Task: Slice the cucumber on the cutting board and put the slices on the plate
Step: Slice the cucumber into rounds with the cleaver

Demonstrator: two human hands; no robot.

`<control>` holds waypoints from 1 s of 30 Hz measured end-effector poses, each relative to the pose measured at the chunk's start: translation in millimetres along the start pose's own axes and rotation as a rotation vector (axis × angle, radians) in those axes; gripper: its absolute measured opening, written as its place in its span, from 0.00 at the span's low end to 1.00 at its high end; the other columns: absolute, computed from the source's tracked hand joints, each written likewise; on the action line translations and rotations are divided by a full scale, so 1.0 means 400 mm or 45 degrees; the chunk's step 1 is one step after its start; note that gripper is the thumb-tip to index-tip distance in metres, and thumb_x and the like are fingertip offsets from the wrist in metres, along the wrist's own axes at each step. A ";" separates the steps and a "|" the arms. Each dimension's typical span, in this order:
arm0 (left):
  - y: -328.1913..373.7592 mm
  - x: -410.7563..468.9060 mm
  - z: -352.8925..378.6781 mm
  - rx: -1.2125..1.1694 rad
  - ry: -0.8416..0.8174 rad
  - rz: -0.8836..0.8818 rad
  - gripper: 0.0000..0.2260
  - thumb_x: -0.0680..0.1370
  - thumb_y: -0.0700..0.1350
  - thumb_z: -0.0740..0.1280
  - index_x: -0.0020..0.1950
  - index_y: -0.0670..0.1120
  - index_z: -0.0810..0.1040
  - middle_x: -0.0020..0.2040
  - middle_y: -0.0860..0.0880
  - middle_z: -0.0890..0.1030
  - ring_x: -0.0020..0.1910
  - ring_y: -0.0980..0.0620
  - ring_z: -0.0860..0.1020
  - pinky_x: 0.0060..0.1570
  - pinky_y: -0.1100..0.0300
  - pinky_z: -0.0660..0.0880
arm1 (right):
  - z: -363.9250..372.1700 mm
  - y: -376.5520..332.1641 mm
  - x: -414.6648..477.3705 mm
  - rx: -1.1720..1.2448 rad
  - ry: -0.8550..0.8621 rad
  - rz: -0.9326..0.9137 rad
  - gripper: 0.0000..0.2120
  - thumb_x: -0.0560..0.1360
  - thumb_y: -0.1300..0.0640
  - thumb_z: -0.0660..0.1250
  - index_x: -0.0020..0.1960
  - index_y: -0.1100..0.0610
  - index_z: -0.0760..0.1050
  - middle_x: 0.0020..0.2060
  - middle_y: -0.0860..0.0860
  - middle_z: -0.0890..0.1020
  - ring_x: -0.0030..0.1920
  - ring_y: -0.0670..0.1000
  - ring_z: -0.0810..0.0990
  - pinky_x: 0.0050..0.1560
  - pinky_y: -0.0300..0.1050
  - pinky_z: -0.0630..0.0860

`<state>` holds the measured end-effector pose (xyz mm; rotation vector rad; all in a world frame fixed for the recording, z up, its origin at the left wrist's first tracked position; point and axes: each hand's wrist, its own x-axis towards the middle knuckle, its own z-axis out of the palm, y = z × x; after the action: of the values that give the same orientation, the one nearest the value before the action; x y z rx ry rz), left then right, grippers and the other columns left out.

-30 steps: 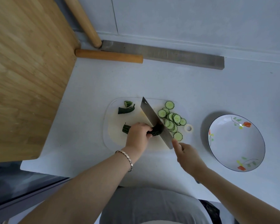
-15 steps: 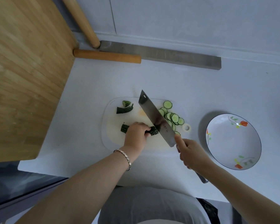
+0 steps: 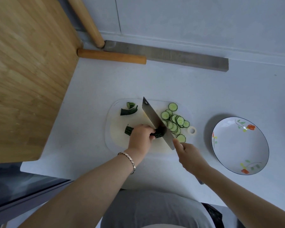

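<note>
The knife (image 3: 155,120) has come down on the cucumber (image 3: 129,130), gripped by the left hand (image 3: 141,135); the right hand (image 3: 190,156) fingers grip the knife. Slices (image 3: 175,123) pile up on the cutting board (image 3: 115,142); none are on the plate (image 3: 237,145) yet.

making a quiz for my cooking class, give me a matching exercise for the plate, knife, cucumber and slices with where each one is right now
1 plate
2 knife
3 cucumber
4 slices

a gripped by the left hand
b piled on the cutting board, right of the knife
c held by the right hand
d on the counter, right of the cutting board, no slices on it

Pairs: 1-d, 2-c, 3-a, 4-b
</note>
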<state>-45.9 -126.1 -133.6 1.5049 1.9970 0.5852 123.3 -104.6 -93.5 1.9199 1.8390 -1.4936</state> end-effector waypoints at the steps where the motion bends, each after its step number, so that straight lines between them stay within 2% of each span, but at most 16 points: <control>1: 0.001 -0.002 0.001 0.001 0.008 0.004 0.08 0.71 0.36 0.69 0.50 0.38 0.81 0.47 0.41 0.83 0.49 0.43 0.75 0.49 0.54 0.72 | 0.008 0.000 0.004 -0.018 0.017 -0.011 0.23 0.78 0.40 0.52 0.34 0.57 0.61 0.29 0.54 0.68 0.31 0.53 0.65 0.35 0.45 0.64; 5: 0.003 -0.006 0.004 -0.009 0.020 -0.005 0.08 0.71 0.36 0.68 0.49 0.39 0.81 0.46 0.41 0.82 0.48 0.43 0.75 0.47 0.55 0.70 | 0.021 0.011 0.011 0.092 0.046 0.019 0.22 0.78 0.41 0.53 0.35 0.57 0.62 0.30 0.55 0.69 0.31 0.53 0.66 0.36 0.44 0.64; 7: 0.007 -0.004 0.005 -0.025 0.004 -0.005 0.08 0.72 0.36 0.68 0.50 0.40 0.80 0.46 0.41 0.82 0.49 0.44 0.75 0.47 0.56 0.70 | 0.010 0.015 0.008 0.232 0.024 0.078 0.22 0.78 0.40 0.54 0.36 0.58 0.63 0.27 0.54 0.67 0.27 0.52 0.64 0.31 0.42 0.64; 9: 0.013 0.000 0.004 -0.035 0.000 0.001 0.08 0.72 0.37 0.68 0.51 0.40 0.80 0.47 0.41 0.82 0.49 0.44 0.76 0.48 0.56 0.71 | -0.008 0.017 -0.002 0.375 -0.014 0.137 0.21 0.78 0.41 0.55 0.37 0.58 0.62 0.25 0.52 0.64 0.24 0.50 0.59 0.26 0.38 0.59; 13: 0.013 -0.004 0.007 -0.058 0.016 0.024 0.09 0.71 0.36 0.69 0.50 0.38 0.80 0.48 0.42 0.81 0.48 0.44 0.77 0.50 0.54 0.74 | -0.036 0.017 -0.028 0.446 -0.053 0.125 0.21 0.78 0.41 0.54 0.37 0.57 0.59 0.23 0.49 0.60 0.22 0.48 0.55 0.26 0.37 0.53; 16: 0.016 -0.006 0.008 -0.072 0.043 0.032 0.09 0.71 0.34 0.69 0.50 0.36 0.80 0.48 0.41 0.81 0.48 0.44 0.77 0.51 0.54 0.75 | -0.046 0.011 -0.040 0.422 -0.057 0.084 0.21 0.78 0.41 0.54 0.37 0.57 0.59 0.23 0.49 0.59 0.21 0.47 0.55 0.24 0.36 0.54; 20: 0.017 -0.003 0.007 -0.045 0.018 0.035 0.08 0.71 0.35 0.69 0.50 0.36 0.80 0.47 0.40 0.81 0.48 0.43 0.77 0.50 0.52 0.75 | -0.048 0.015 -0.034 0.214 -0.017 -0.002 0.22 0.78 0.41 0.54 0.34 0.57 0.61 0.20 0.47 0.63 0.22 0.49 0.60 0.28 0.39 0.59; 25: 0.020 0.003 0.006 -0.021 -0.010 0.012 0.08 0.72 0.36 0.69 0.50 0.37 0.80 0.48 0.41 0.81 0.50 0.44 0.76 0.51 0.53 0.73 | -0.040 0.018 -0.023 0.069 0.011 -0.027 0.23 0.78 0.40 0.53 0.33 0.56 0.60 0.27 0.53 0.64 0.28 0.52 0.61 0.34 0.45 0.61; 30: 0.012 0.004 0.011 -0.009 -0.029 0.004 0.08 0.71 0.36 0.69 0.49 0.37 0.80 0.47 0.41 0.80 0.49 0.43 0.76 0.47 0.55 0.72 | -0.003 0.017 -0.002 0.017 0.028 0.001 0.23 0.78 0.40 0.52 0.34 0.57 0.61 0.29 0.55 0.67 0.31 0.53 0.65 0.35 0.45 0.64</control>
<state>-39.9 -123.1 -134.1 1.5041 1.9738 0.5730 129.5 -106.4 -95.8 1.9498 1.8420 -1.4946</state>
